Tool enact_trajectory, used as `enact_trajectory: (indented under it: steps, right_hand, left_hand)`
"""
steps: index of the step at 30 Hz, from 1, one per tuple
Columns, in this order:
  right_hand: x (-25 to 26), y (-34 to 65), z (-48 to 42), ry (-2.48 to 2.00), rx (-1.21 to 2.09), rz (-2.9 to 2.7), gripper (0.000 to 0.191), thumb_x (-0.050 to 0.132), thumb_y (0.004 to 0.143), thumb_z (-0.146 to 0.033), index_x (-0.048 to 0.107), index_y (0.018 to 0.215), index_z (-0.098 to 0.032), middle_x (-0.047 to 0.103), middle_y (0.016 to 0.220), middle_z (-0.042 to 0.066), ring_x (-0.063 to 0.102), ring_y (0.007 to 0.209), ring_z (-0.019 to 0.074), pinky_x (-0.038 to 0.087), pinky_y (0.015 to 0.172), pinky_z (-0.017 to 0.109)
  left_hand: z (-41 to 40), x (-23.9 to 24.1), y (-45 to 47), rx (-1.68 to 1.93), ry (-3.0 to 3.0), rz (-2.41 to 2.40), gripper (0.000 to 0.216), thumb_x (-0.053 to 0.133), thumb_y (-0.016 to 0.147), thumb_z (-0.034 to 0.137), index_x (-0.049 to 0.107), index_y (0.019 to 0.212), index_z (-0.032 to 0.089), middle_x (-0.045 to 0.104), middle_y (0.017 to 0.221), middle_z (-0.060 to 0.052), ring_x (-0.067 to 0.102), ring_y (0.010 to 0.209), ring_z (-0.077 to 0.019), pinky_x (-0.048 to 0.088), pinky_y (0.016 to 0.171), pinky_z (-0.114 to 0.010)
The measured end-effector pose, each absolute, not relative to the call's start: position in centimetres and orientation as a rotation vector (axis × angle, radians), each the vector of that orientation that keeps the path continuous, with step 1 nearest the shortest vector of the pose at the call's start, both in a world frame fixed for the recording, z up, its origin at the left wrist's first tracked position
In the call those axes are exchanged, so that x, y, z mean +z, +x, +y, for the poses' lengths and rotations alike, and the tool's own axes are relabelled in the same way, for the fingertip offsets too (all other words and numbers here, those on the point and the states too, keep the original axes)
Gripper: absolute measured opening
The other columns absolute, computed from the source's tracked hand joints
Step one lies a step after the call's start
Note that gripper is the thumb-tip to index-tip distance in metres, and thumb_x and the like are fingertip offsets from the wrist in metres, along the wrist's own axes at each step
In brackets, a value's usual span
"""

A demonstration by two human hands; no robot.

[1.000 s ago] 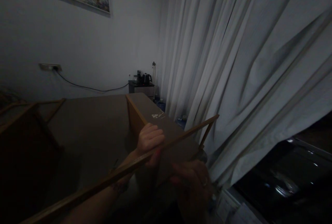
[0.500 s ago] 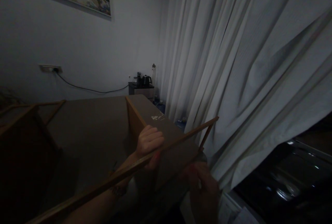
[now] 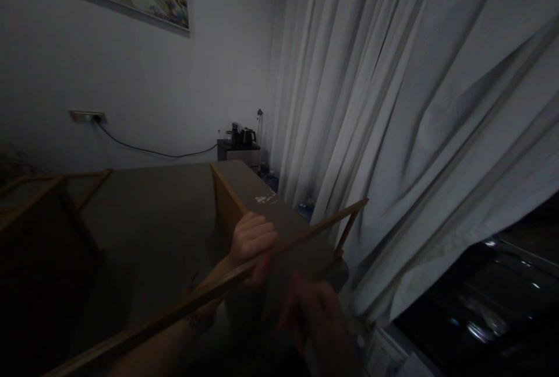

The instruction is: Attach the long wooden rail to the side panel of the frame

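My left hand (image 3: 253,240) is closed at a long wooden strip (image 3: 187,303) that runs diagonally across the view. Its fingers are curled above the strip and the thumb shows on the near side, below it. The strip's far end meets a short wooden crosspiece (image 3: 346,231). My right hand (image 3: 317,313) is low and to the right, below the strip. Motion and darkness smear its fingers, so whether it holds anything is unclear. Beyond my left hand stands an upright wooden-edged panel (image 3: 229,193) on a dark grey-brown surface (image 3: 152,208).
White curtains (image 3: 393,120) hang along the right. A glossy black object (image 3: 484,301) lies at lower right beside papers (image 3: 384,353). At left is another wooden frame (image 3: 52,185). A kettle (image 3: 247,136) stands on a small cabinet (image 3: 242,157) by the wall. A cord (image 3: 157,153) runs along the wall.
My right hand has moved left and slightly down, below the strip. My left hand keeps its place at the wooden strip.
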State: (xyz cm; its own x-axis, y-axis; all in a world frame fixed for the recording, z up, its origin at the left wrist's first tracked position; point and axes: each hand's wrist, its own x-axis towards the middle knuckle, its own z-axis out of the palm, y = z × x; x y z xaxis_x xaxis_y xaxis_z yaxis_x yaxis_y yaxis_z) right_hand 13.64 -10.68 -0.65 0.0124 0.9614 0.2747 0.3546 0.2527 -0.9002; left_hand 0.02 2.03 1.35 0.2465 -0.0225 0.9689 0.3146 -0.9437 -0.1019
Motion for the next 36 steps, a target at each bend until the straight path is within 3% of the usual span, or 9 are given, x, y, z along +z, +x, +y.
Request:
enact_trajectory:
  steps: [4,8,12,16,18,23,26,31,36]
  right_hand:
    - [-1.5,13.8,-10.7,-1.321,1.034,-1.228,0.062,0.041,0.089,-0.069,0.07,0.069,-0.018,0.057,0.049,-0.001,0.052,0.04,0.0108,0.037,0.042,0.022]
    - [-1.3,15.0,-9.9,-1.27,0.439,-1.365,0.056,0.034,0.097,-0.058,0.07,0.078,-0.02,0.064,0.063,0.002,0.062,0.058,0.0136,0.048,0.058,0.023]
    - [-0.5,16.5,-9.3,-0.933,-0.25,-1.704,0.036,0.048,0.095,-0.053,0.064,0.105,-0.022,0.07,0.085,0.003,0.066,0.076,0.0161,0.051,0.068,0.028]
    - [0.2,16.5,-9.5,-0.807,-0.492,-1.867,0.012,0.061,0.093,-0.031,0.062,0.101,-0.023,0.071,0.083,0.0,0.065,0.075,0.0138,0.049,0.072,0.028]
    - [0.5,15.8,-9.6,-0.847,-0.456,-1.81,0.003,0.06,0.093,-0.022,0.062,0.093,-0.022,0.068,0.075,-0.001,0.063,0.069,0.0129,0.048,0.068,0.026]
    - [-0.2,14.4,-9.5,-1.044,-0.267,-1.552,0.034,0.051,0.096,-0.032,0.058,0.065,-0.022,0.059,0.056,0.0,0.055,0.056,0.0148,0.043,0.059,0.028]
    - [-1.5,14.2,-9.3,-1.124,0.182,-1.538,0.049,0.041,0.098,-0.048,0.064,0.065,-0.021,0.062,0.056,0.002,0.059,0.053,0.0152,0.045,0.052,0.026]
    - [-2.5,14.5,-8.9,-1.046,1.111,-1.517,0.073,0.02,0.098,-0.06,0.059,0.053,-0.019,0.053,0.041,0.0,0.046,0.033,0.0106,0.034,0.035,0.021]
    - [-0.5,15.7,-9.3,-1.087,-0.05,-1.554,0.029,0.053,0.094,-0.044,0.065,0.08,-0.021,0.067,0.067,-0.001,0.061,0.061,0.0137,0.043,0.061,0.025]
  left_hand:
    - [2.2,0.8,0.0,-1.737,-2.253,-0.3,0.058,0.01,0.099,0.043,0.043,0.056,0.022,0.038,0.049,0.001,0.035,0.049,-0.0174,0.03,0.052,-0.036]
    - [2.2,0.8,0.0,-1.727,-2.294,-0.316,0.057,0.01,0.097,0.048,0.042,0.057,0.023,0.035,0.05,0.002,0.034,0.05,-0.0176,0.033,0.057,-0.036]
    - [1.9,1.3,0.0,-1.721,-2.328,-0.337,0.054,0.01,0.097,0.046,0.039,0.058,0.023,0.034,0.05,0.001,0.033,0.05,-0.018,0.03,0.054,-0.036]
    - [1.8,1.4,0.0,-1.724,-2.335,-0.338,0.055,0.009,0.096,0.046,0.041,0.058,0.024,0.034,0.05,0.001,0.033,0.05,-0.0187,0.03,0.054,-0.037]
    - [1.9,1.3,0.0,-1.719,-2.329,-0.338,0.057,0.009,0.096,0.047,0.042,0.057,0.024,0.035,0.049,0.001,0.033,0.048,-0.0182,0.031,0.053,-0.037]
    - [2.1,1.1,0.1,-1.734,-2.266,-0.321,0.057,0.01,0.098,0.045,0.039,0.054,0.023,0.033,0.047,0.001,0.033,0.047,-0.0172,0.031,0.052,-0.036]
    - [1.9,1.3,0.1,-1.723,-2.268,-0.33,0.057,0.007,0.097,0.045,0.039,0.054,0.024,0.033,0.047,0.001,0.032,0.047,-0.0176,0.031,0.052,-0.036]
    - [1.4,1.9,-0.1,-1.662,-2.344,-0.394,0.061,0.003,0.097,0.048,0.04,0.056,0.023,0.037,0.048,0.0,0.036,0.048,-0.0183,0.032,0.052,-0.037]
    - [0.7,1.9,-0.3,-1.625,-2.363,-0.459,0.061,0.002,0.098,0.048,0.039,0.056,0.023,0.037,0.051,0.0,0.038,0.051,-0.0178,0.032,0.055,-0.037]
